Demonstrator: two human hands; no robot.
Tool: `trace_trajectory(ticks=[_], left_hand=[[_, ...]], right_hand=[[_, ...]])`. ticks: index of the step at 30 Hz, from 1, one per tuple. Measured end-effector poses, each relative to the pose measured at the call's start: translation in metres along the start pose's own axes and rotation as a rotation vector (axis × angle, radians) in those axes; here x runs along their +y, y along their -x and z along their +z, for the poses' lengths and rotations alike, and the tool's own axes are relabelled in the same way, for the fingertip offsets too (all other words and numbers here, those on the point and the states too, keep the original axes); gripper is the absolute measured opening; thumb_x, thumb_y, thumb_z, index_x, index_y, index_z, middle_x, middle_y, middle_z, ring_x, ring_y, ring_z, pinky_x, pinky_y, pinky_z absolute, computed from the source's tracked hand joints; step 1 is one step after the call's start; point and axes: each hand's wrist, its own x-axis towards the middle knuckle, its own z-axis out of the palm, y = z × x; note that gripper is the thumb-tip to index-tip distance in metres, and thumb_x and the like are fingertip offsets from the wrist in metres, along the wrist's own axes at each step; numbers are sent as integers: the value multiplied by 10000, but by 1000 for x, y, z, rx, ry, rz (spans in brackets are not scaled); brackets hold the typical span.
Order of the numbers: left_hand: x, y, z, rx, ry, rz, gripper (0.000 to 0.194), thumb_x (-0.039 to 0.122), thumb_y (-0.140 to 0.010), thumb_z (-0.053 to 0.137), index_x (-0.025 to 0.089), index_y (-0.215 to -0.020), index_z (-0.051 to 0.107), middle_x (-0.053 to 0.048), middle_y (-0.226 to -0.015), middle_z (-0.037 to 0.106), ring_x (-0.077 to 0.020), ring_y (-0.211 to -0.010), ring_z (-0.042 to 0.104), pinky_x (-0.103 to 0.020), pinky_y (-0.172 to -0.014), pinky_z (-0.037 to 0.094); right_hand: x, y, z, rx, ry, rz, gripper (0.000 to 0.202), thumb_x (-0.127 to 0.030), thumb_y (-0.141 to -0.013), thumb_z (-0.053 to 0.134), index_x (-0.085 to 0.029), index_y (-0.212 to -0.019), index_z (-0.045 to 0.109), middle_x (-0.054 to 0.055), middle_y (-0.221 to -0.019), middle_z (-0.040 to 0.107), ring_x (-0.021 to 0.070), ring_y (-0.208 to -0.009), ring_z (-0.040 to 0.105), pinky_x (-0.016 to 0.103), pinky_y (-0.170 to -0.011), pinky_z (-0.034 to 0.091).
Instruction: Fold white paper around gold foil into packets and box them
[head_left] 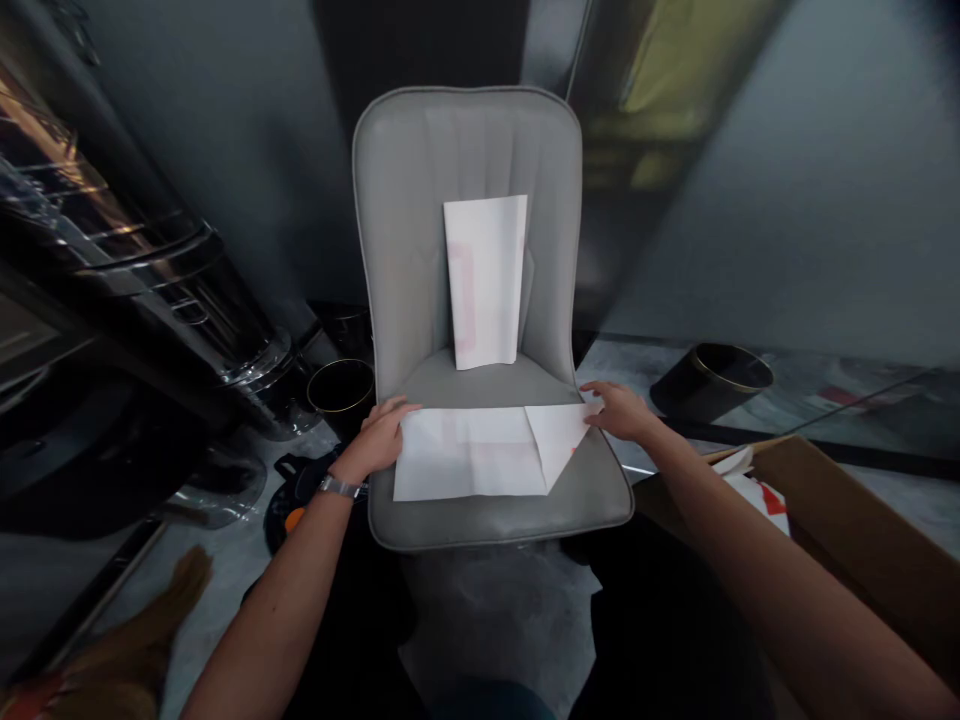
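A white paper strip, folded lengthwise, lies across the seat of a grey padded chair. Its right end is turned over on a slant into a pointed flap. My left hand, with a metal-banded watch on the wrist, grips the strip's upper left corner. At the other end, the fingers of my right hand pinch the upper right tip of the flap. Behind the strip, a second folded white paper leans upright against the backrest, faint pink print showing through it.
An open cardboard box with white and red packaging stands at the right. A black bin is left of the chair, its likeness in a reflective wall at right. Shiny dark cylinders stand at left; a brown furry object lies lower left.
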Motion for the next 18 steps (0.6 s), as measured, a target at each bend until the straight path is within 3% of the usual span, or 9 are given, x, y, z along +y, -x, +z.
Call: trace_trajectory(ticks=[2,3,5,7,9,11,13,16,18], left_hand=[[-8,-4,5,-59,11,63,540,103,-933,439,257,-1427,591,-75,-1553,477,-264,-1428,443,-453,-1189,357],[-11,-6,7,-80,11,85,532,92,-928,438,256,-1401,618,-71,-1529,509,-256,-1420,455,-446,-1191,354],[-15,-7,8,-100,4,101,504,87,-920,440,260,-1329,677,-64,-1435,596,-249,-1366,505,-442,-1175,372],[-18,-4,5,-110,-4,92,473,114,-930,448,277,-1291,707,-57,-1333,658,-252,-1275,564,-444,-1135,411],[-20,5,0,-145,-9,93,454,148,-950,446,290,-1291,709,-48,-1268,685,-244,-1195,599,-421,-1092,446],[-21,17,-5,-186,-5,107,438,161,-957,450,288,-1283,715,-41,-1258,686,-232,-1177,605,-386,-1071,457],[-23,28,-9,-210,17,128,440,134,-946,460,276,-1269,722,-42,-1283,674,-221,-1192,602,-364,-1076,454],[-31,39,-11,-222,85,174,458,90,-933,471,284,-1262,723,-39,-1306,665,-204,-1210,603,-351,-1097,446],[-38,42,-10,-224,137,206,457,83,-936,482,296,-1264,718,-33,-1318,662,-190,-1227,599,-341,-1108,440]], right_hand=[[-29,15,18,165,41,-82,576,-164,-805,699,-200,-1373,609,177,-1415,571,367,-1300,509,514,-1036,406],[-48,28,31,236,29,-170,534,-199,-844,681,-191,-1373,606,181,-1415,573,362,-1309,507,524,-1057,401],[-92,63,61,176,-81,-446,473,-312,-900,674,-203,-1357,617,153,-1340,639,317,-1258,567,482,-1070,434],[-131,99,90,29,-133,-705,590,-404,-869,738,-247,-1415,578,120,-1450,586,304,-1326,536,468,-1096,439],[-158,125,114,-36,-130,-854,719,-435,-817,803,-246,-1459,540,124,-1526,527,309,-1405,474,487,-1142,402],[-171,137,128,-56,-114,-920,701,-395,-823,810,-244,-1455,546,124,-1503,556,312,-1414,471,520,-1167,371],[-174,138,134,-56,-131,-947,549,-324,-872,765,-241,-1391,605,112,-1414,631,307,-1364,521,530,-1153,386],[-172,133,131,-60,-272,-947,289,-258,-959,637,-228,-1242,690,91,-1228,722,269,-1197,628,476,-1066,469],[-171,128,126,-71,-401,-891,242,-256,-991,564,-227,-1185,706,80,-1108,750,242,-1071,674,430,-990,516]])
